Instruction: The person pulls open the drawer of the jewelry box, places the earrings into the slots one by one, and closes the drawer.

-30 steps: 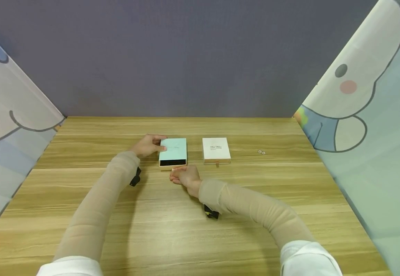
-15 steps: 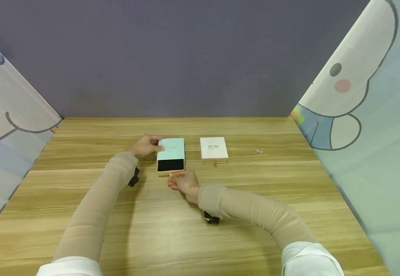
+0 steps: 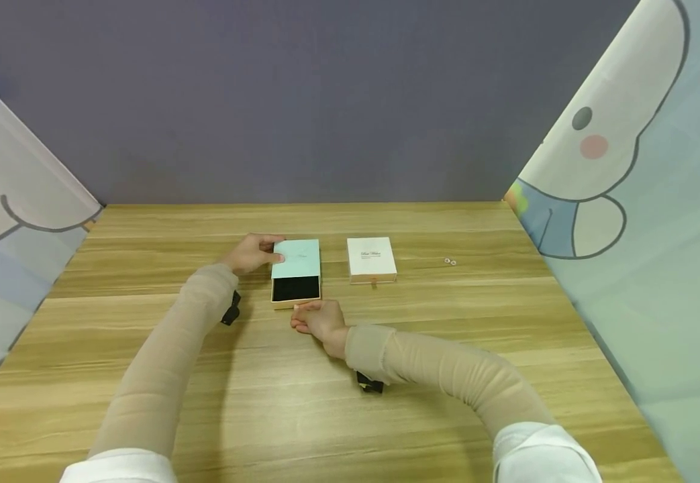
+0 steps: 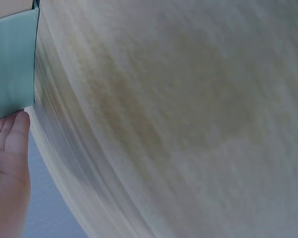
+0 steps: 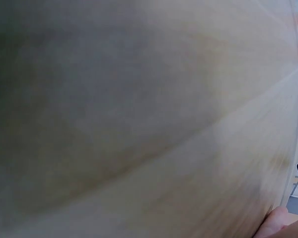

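Note:
A light-blue jewelry box (image 3: 298, 263) lies on the wooden table, its drawer (image 3: 296, 288) with a black lining pulled partway out toward me. My left hand (image 3: 250, 254) holds the blue sleeve from the left, thumb on top and fingers at the back edge. The left wrist view shows those fingers (image 4: 15, 130) against the end of the blue sleeve (image 4: 12, 62). At the drawer's front edge, my right hand (image 3: 322, 320) pinches with curled fingers; what lies between the fingertips is hidden. Only a bit of the right hand (image 5: 275, 221) shows in the right wrist view.
To the right of the blue box sits a closed white drawer box (image 3: 371, 257) with printed lettering and a small ribbon tab. Farther right lie two tiny ring-like pieces (image 3: 450, 261). A grey partition (image 3: 301, 100) rises behind the table (image 3: 301, 402); printed curtains flank it.
The drawer has slid farther out of the blue sleeve toward me, along with my right hand, showing more black lining. My left hand keeps its hold on the sleeve. The head view has shifted slightly.

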Action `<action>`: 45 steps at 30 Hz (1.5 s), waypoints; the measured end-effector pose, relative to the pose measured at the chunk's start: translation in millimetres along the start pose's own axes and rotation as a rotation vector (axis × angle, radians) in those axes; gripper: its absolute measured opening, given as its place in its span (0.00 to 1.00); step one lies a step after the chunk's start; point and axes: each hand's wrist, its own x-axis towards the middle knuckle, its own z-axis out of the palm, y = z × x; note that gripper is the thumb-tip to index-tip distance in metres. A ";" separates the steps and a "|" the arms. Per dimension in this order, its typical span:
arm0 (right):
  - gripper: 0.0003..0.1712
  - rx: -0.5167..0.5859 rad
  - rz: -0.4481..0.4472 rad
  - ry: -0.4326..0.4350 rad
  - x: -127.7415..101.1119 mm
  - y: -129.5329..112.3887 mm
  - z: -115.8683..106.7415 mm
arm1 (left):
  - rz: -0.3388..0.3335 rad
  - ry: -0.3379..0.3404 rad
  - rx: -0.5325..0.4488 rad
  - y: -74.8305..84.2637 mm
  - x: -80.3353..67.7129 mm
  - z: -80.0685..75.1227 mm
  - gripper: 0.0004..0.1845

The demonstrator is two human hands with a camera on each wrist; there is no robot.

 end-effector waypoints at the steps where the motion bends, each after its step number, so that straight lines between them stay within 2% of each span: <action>1: 0.08 0.001 -0.001 0.001 0.2 -0.1 0.1 | 0.000 0.001 -0.003 0.1 0.4 -0.2 0.32; 3: 0.07 0.006 0.000 0.005 0.8 0.0 0.1 | -0.004 0.005 0.003 -7.0 5.7 -0.7 0.33; 9: 0.08 0.027 0.008 -0.009 1.0 -0.9 -1.0 | -0.015 0.001 0.004 -7.5 7.5 -0.6 0.33; 15: 0.11 0.034 0.027 -0.057 1.3 -4.6 -6.0 | -0.016 0.002 0.004 -8.2 9.1 -1.8 0.33; 19: 0.13 0.021 0.080 -0.131 2.6 -7.1 -13.0 | -0.013 0.005 0.005 -7.2 9.2 -2.1 0.34; 24: 0.15 -0.066 0.137 -0.277 3.1 -16.6 -28.5 | -0.017 0.010 0.000 -7.0 9.6 -1.7 0.33; 30: 0.17 -0.174 0.117 -0.366 4.6 -28.0 -55.7 | -0.022 0.008 -0.007 -8.8 8.6 -1.9 0.33; 33: 0.18 -0.203 0.045 -0.345 7.3 -31.6 -72.9 | -0.024 0.011 -0.007 -9.7 7.5 -1.9 0.33; 35: 0.19 -0.237 -0.043 -0.309 9.1 -35.1 -85.2 | -0.022 0.009 -0.010 -10.9 7.1 -2.1 0.33; 40: 0.17 -0.436 -0.309 -0.204 11.7 -50.8 -115.5 | -0.017 0.006 -0.018 -14.0 7.5 -2.5 0.33; 45: 0.15 -0.623 -0.456 -0.184 13.9 -68.5 -145.9 | -0.032 0.002 -0.021 -14.4 7.5 -2.5 0.33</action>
